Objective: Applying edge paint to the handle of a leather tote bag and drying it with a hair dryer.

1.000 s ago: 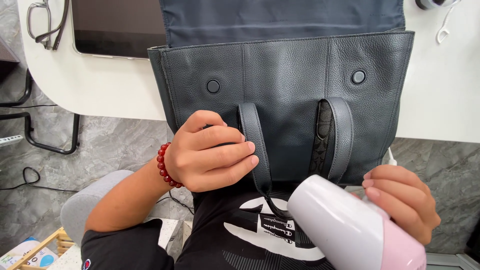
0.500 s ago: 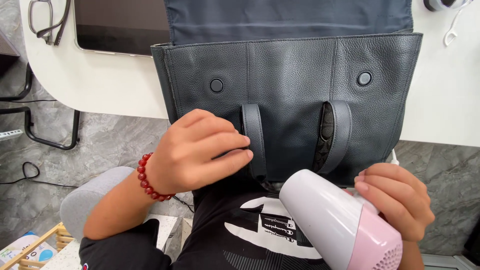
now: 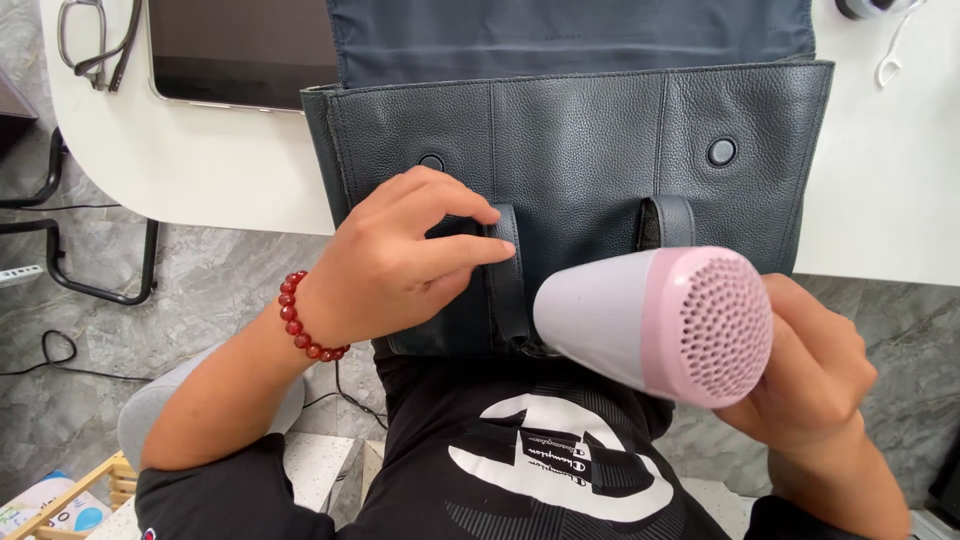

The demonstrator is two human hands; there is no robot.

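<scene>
A dark leather bag hangs over the edge of a white desk, its flap thrown back onto the desk and its front falling toward the person's lap. The left hand lies on the bag's front, fingers curled around the left one of two straps, thumb above it — a loose pinch more than a firm grip. The right hand is closed around the back of a pink and white hair dryer, which it holds in the air just in front of the bag, nozzle pointing at the lower edge between the straps.

Judging by this, the bag is open and steadied — the dryer is outside it, not yet put in. What is left looks to be most of the work.

Glasses and a dark tablet lie further back.
</scene>
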